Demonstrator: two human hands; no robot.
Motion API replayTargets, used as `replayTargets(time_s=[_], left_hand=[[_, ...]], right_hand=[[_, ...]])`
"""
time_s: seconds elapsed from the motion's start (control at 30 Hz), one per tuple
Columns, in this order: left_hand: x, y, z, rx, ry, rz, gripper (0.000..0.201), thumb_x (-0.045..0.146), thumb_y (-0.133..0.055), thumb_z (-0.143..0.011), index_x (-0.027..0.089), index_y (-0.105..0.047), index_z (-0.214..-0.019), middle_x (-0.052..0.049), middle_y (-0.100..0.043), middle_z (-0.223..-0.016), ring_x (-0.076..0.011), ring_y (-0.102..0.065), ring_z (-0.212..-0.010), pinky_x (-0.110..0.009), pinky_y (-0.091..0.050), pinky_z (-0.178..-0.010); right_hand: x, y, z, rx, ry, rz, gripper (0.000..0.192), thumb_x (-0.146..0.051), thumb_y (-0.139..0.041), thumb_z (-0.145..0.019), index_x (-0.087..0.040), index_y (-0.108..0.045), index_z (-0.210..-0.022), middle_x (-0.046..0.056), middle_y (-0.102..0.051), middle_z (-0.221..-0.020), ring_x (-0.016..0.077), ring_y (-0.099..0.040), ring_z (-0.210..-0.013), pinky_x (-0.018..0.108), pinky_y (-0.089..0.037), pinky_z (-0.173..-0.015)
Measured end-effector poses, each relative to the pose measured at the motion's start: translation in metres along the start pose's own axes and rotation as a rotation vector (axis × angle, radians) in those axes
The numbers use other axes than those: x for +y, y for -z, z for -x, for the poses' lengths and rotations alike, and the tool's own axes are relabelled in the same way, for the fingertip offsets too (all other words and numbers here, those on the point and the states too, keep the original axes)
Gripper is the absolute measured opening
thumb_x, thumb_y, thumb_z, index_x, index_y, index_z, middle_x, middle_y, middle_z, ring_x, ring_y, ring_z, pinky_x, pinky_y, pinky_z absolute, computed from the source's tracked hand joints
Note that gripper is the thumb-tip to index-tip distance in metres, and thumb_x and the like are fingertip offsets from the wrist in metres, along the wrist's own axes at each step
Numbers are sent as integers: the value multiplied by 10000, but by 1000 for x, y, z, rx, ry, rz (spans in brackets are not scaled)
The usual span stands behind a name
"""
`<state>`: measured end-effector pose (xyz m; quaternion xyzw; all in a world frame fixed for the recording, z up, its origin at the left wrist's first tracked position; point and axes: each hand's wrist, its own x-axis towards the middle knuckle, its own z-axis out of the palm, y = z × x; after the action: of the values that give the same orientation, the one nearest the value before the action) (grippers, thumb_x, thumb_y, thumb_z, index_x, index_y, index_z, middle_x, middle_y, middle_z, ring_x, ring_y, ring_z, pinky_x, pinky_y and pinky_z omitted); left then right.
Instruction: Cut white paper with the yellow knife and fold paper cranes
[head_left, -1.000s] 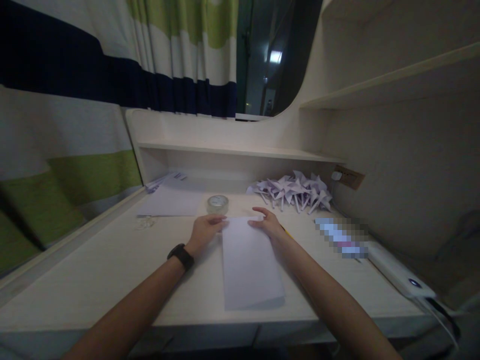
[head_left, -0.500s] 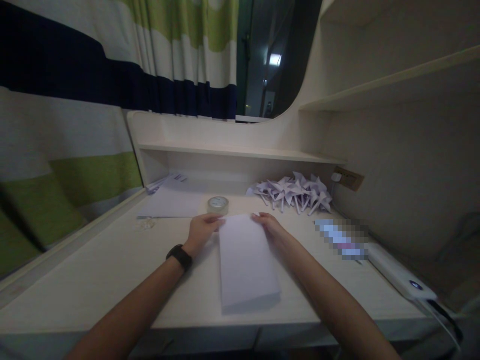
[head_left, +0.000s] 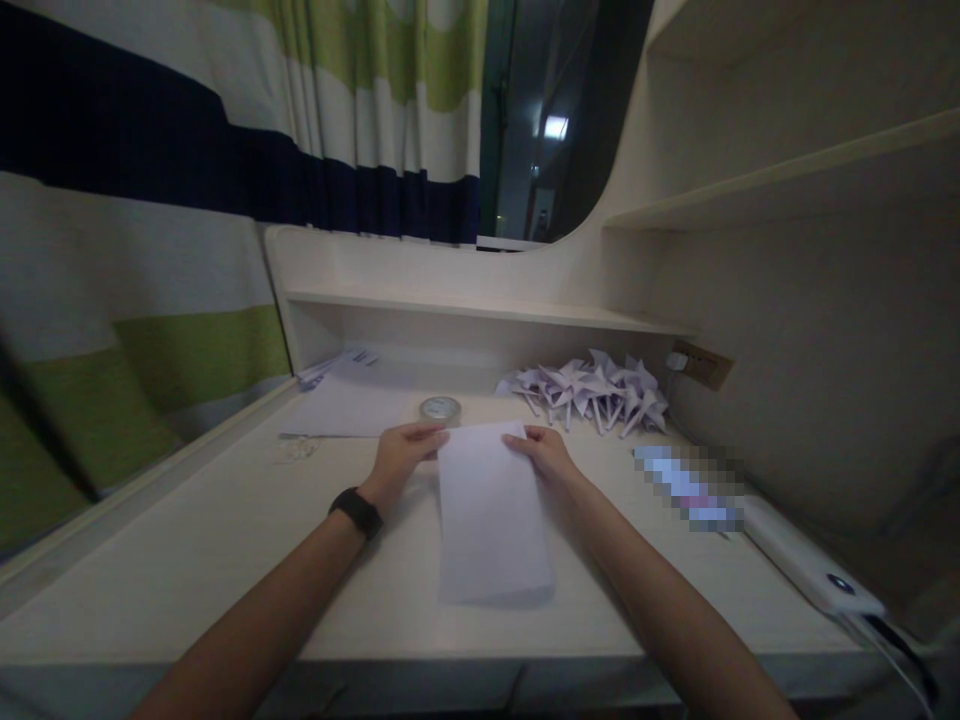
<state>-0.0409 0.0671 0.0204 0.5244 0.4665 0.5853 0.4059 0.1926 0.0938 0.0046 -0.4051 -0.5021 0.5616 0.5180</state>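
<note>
The head view shows, leftmost, one pile of papers (head_left: pixel 341 402) at the desk's (head_left: pixel 202 570) back. One left hand (head_left: pixel 407 452), a dark watch (head_left: pixel 358 512) at its wrist, pinches the far left corner of one oblong white paper (head_left: pixel 493 520). One tape roll (head_left: pixel 440 409) sits just behind. The paper lies mid-desk, long axis running front to back, near end angled slightly right; desk surface shows on both sides and before the front edge. One right hand (head_left: pixel 549 452) grips its far right corner, thumb on top. Farther right are a heap of paper pinwheels (head_left: pixel 589 392), too overlapped to count, one pixelated object (head_left: pixel 686 490) and one white device (head_left: pixel 806 555).
</note>
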Motion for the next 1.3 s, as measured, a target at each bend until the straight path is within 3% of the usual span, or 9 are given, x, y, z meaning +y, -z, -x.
replayTargets(time_s=[0.23,0.57,0.87,1.3], left_hand=[[40,3,-14,38,-220,-79,260,308,-793,-660,122,-762,-837,-98,-756,-818,-192,-695,-704,-271,-570,-629],[108,-3,-52,118,-503,-126,257,312,-803,-648,140,-762,-834,-78,-756,-779,-192,-700,-677,-284,-582,-632],[128,4,-41,155,-656,-241,210,302,-793,-671,184,-762,-842,-43,-755,-770,-180,-704,-691,-257,-586,-649],[128,-7,-35,66,-559,-176,284,290,-803,-653,154,-755,-897,-56,-746,-747,-186,-695,-680,-269,-585,-612]], right_hand=[[-43,-7,0,-77,177,-13,377,-398,-828,-608,-174,-718,-889,44,-738,-807,149,-648,-624,247,-485,-583],[-123,-13,-23,-125,322,7,384,-357,-860,-539,-171,-735,-852,46,-737,-818,147,-634,-626,254,-495,-586],[-129,-16,-21,-85,416,-47,257,-376,-831,-599,-181,-725,-727,22,-702,-720,130,-609,-614,251,-510,-609],[-133,-21,-23,186,451,-117,293,-386,-844,-509,-177,-694,-647,5,-632,-565,125,-535,-489,245,-413,-458]])
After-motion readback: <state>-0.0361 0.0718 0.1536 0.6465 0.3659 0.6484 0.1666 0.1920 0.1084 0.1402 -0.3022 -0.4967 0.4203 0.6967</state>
